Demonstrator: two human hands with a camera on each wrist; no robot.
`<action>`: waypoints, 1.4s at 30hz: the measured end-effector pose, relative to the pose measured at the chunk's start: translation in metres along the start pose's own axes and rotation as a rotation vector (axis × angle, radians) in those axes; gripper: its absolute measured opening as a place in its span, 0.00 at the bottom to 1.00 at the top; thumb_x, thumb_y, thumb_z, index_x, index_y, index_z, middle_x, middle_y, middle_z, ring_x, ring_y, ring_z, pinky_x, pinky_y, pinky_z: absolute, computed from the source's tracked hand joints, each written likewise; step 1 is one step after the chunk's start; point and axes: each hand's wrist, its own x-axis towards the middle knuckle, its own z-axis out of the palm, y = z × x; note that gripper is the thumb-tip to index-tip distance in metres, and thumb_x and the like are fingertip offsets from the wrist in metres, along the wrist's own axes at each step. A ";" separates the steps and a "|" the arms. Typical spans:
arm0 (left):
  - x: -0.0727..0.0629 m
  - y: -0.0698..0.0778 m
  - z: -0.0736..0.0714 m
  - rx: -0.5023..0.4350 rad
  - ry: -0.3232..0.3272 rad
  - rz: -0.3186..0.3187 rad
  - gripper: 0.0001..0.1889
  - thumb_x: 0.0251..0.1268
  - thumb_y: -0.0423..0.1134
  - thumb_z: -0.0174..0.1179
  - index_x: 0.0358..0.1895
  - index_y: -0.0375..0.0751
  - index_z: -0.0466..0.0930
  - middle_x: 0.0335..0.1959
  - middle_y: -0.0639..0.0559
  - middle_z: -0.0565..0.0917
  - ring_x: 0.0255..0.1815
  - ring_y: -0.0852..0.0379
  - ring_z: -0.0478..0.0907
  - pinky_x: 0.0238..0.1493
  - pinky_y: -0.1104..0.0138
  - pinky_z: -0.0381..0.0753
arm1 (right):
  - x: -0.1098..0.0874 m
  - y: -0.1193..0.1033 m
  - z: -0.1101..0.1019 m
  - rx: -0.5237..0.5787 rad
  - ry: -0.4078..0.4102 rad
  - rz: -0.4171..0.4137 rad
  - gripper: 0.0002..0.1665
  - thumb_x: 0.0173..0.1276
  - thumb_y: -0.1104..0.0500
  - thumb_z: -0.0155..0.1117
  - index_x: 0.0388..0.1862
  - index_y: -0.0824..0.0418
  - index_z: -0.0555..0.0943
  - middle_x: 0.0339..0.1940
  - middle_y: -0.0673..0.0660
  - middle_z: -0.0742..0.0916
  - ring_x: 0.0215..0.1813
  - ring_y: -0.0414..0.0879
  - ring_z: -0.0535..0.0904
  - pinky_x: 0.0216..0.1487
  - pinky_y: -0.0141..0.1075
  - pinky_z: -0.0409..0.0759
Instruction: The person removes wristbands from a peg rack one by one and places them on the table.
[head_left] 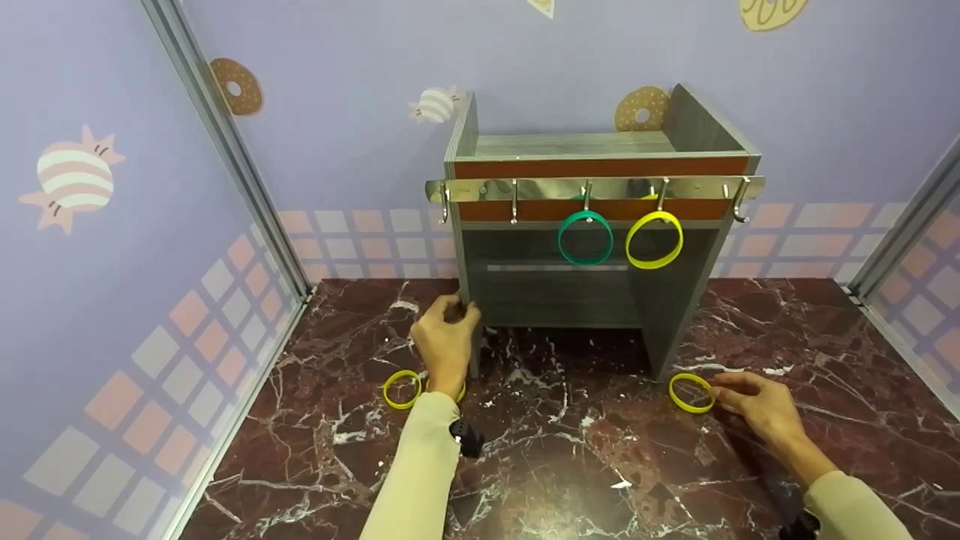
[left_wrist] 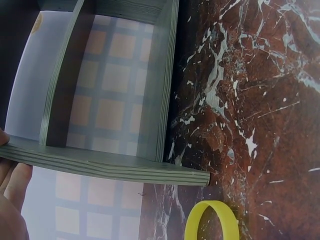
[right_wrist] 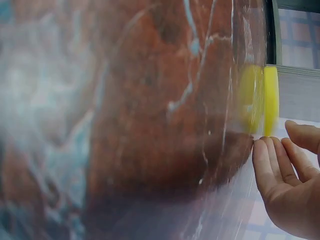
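Note:
My left hand (head_left: 444, 341) grips the front edge of the left side panel (left_wrist: 115, 169) of a grey wooden shelf (head_left: 559, 300), with thumb and fingers on opposite faces. Close to that forearm, one yellow ring (head_left: 403, 373) lies on the table; a second is mostly hidden behind the wrist. My right hand (head_left: 759, 405) is beside another yellow ring (head_left: 691, 410) near the shelf's right foot. Its extended fingertips (right_wrist: 270, 142) are at the ring's edge, and the thumb stands apart from them. Whether they touch the ring is hard to tell.
A metal hook rail (head_left: 544, 189) runs across the shelf's upper front. A green ring (head_left: 561, 247) and a yellow ring (head_left: 654, 264) hang from neighbouring hooks. The shelf stands on a dark red marbled table (head_left: 555, 480), with patterned walls (head_left: 352, 135) around it.

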 end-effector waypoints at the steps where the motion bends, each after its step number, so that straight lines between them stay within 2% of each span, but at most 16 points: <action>1: 0.000 0.000 0.000 0.002 0.001 0.000 0.04 0.53 0.29 0.75 0.32 0.37 0.90 0.28 0.45 0.90 0.28 0.43 0.88 0.32 0.57 0.84 | 0.000 -0.001 0.000 -0.022 0.007 -0.008 0.25 0.73 0.63 0.73 0.63 0.77 0.80 0.43 0.55 0.92 0.36 0.38 0.88 0.35 0.32 0.86; 5: 0.000 0.001 0.000 0.001 0.001 0.002 0.04 0.53 0.29 0.75 0.31 0.36 0.90 0.28 0.46 0.90 0.28 0.43 0.88 0.32 0.55 0.84 | -0.002 -0.007 -0.001 -0.073 0.037 -0.052 0.26 0.75 0.60 0.72 0.63 0.75 0.81 0.47 0.59 0.91 0.39 0.38 0.88 0.38 0.31 0.86; 8: 0.000 0.002 -0.001 0.010 0.004 0.008 0.04 0.53 0.29 0.76 0.31 0.37 0.90 0.27 0.48 0.90 0.27 0.48 0.87 0.32 0.56 0.84 | -0.003 -0.016 -0.001 -0.055 0.065 -0.101 0.25 0.75 0.59 0.72 0.63 0.76 0.81 0.48 0.62 0.91 0.40 0.38 0.89 0.42 0.31 0.86; 11: 0.000 0.002 -0.001 0.019 0.008 0.016 0.04 0.53 0.29 0.76 0.32 0.38 0.91 0.27 0.50 0.90 0.26 0.52 0.87 0.31 0.57 0.84 | -0.004 -0.027 -0.002 -0.028 0.096 -0.157 0.25 0.75 0.59 0.72 0.62 0.76 0.82 0.46 0.57 0.92 0.40 0.35 0.88 0.43 0.29 0.86; 17: -0.001 0.001 -0.001 0.006 0.017 0.018 0.04 0.52 0.29 0.76 0.31 0.37 0.91 0.27 0.49 0.91 0.27 0.52 0.87 0.32 0.57 0.85 | -0.008 -0.053 -0.003 0.116 0.096 -0.231 0.27 0.77 0.58 0.70 0.64 0.77 0.80 0.43 0.40 0.91 0.42 0.33 0.89 0.46 0.29 0.86; 22: 0.000 0.001 0.000 -0.002 0.019 0.011 0.04 0.52 0.28 0.76 0.31 0.37 0.91 0.28 0.49 0.91 0.28 0.52 0.88 0.32 0.57 0.85 | -0.012 -0.076 0.000 0.107 0.134 -0.283 0.25 0.76 0.54 0.71 0.63 0.71 0.83 0.43 0.38 0.91 0.42 0.34 0.89 0.43 0.28 0.86; 26: 0.000 0.001 0.000 0.001 0.021 0.013 0.04 0.52 0.28 0.76 0.31 0.37 0.91 0.28 0.49 0.91 0.27 0.52 0.87 0.32 0.58 0.85 | -0.014 -0.092 0.003 0.118 0.157 -0.350 0.22 0.77 0.56 0.71 0.61 0.70 0.85 0.43 0.41 0.92 0.41 0.36 0.90 0.41 0.27 0.86; 28: -0.001 0.001 0.000 0.000 0.020 0.011 0.04 0.52 0.28 0.76 0.31 0.37 0.91 0.28 0.49 0.91 0.27 0.52 0.87 0.32 0.58 0.85 | -0.016 -0.101 0.006 0.179 0.140 -0.377 0.21 0.76 0.59 0.71 0.61 0.72 0.84 0.44 0.44 0.93 0.41 0.37 0.90 0.41 0.28 0.86; 32: -0.001 0.001 0.000 0.001 0.016 0.000 0.04 0.53 0.28 0.76 0.32 0.37 0.91 0.28 0.49 0.91 0.27 0.53 0.87 0.32 0.60 0.84 | -0.017 -0.121 0.012 0.379 0.073 -0.401 0.21 0.74 0.63 0.72 0.60 0.75 0.83 0.47 0.52 0.93 0.43 0.42 0.91 0.44 0.32 0.87; 35: -0.001 0.002 -0.001 0.003 0.013 -0.003 0.04 0.53 0.29 0.76 0.32 0.38 0.91 0.28 0.49 0.91 0.27 0.53 0.87 0.32 0.60 0.84 | -0.018 -0.135 0.019 0.471 0.046 -0.409 0.22 0.73 0.64 0.72 0.61 0.76 0.82 0.49 0.56 0.93 0.46 0.45 0.92 0.46 0.35 0.87; 42: -0.001 0.002 0.000 0.001 0.016 -0.003 0.04 0.52 0.28 0.75 0.32 0.36 0.91 0.28 0.47 0.91 0.27 0.52 0.88 0.31 0.60 0.86 | -0.017 -0.160 0.035 0.553 0.026 -0.437 0.24 0.74 0.65 0.71 0.62 0.78 0.80 0.50 0.59 0.92 0.49 0.49 0.91 0.52 0.36 0.86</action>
